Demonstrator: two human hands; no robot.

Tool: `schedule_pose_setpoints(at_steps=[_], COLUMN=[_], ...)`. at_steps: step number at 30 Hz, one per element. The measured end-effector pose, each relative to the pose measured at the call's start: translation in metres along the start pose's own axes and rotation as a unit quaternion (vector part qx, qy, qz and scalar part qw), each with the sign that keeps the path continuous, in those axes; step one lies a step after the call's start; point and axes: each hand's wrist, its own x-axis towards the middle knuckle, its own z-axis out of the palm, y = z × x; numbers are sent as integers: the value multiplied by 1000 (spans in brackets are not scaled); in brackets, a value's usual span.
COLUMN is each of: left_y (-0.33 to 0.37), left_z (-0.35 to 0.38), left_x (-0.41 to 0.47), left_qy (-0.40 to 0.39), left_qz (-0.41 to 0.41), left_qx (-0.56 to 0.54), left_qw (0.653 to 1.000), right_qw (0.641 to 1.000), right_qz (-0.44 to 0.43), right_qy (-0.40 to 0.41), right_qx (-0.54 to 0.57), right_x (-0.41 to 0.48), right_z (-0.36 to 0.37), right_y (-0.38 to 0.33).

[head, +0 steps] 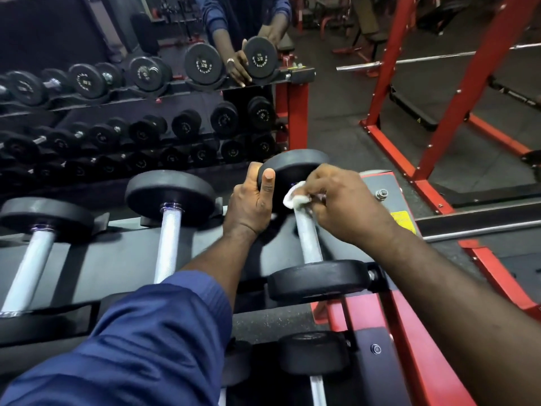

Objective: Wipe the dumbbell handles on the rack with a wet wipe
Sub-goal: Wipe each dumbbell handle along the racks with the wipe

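The rightmost dumbbell [313, 278] lies on the top tier of the rack [123, 259], its silver knurled handle [308, 240] pointing away from me. My left hand [251, 205] grips the rim of its far black head [295, 168], thumb up. My right hand [342, 203] holds a crumpled white wet wipe [294, 197] wrapped against the far end of that handle. Two more dumbbells [171, 206] [35, 238] lie to the left with bare silver handles.
A mirror [146, 83] behind the rack reflects the dumbbells and my hands. A lower tier holds smaller dumbbells [314, 356]. The rack's red frame [409, 361] runs along the right, and a red power rack [439, 112] with a barbell stands beyond on dark floor.
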Motion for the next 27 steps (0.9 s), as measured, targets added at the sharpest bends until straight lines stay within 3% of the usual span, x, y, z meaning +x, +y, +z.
schedule_pose_setpoints(at_steps=[4,8,9,12,13,18,22,24,27], left_y=[2,9,12,27,31,38,53,62,70], left_z=[1,-4,-5,-10,-10,-21,-32,-40,-58], left_x=[0,-11,-14,-31,-35,-75,-106,-119,-140], left_qy=[-9,-45,-58,-70,-71,-62,-101,-100,-107], left_qz=[-6,-50,-67,-119,-133,-168,-179,-166,-159], left_qx=[-1,-27,-49,-143,-150,-192,-217,-209,-197], left_qw=[1000,997,995,980,977,965,954,959,961], right_qw=[996,968,972,994,992,953,962,962,961], right_qz=[12,48,54,101,120,161,198,223,240], right_qy=[-84,-242,-223,-50,-36,-252,-185,-157,-50], right_qx=[-4,-50,-55,-5,10,-51,-34,14,129], right_x=[-9,-18,-20,-31,-33,-37,-45,-51,-65], right_z=[-8,-26,-25,-16,-15,-36,-32,-34,-44], right_y=[-4,-21,-25,-35,-35,-35,-43,-43,-47])
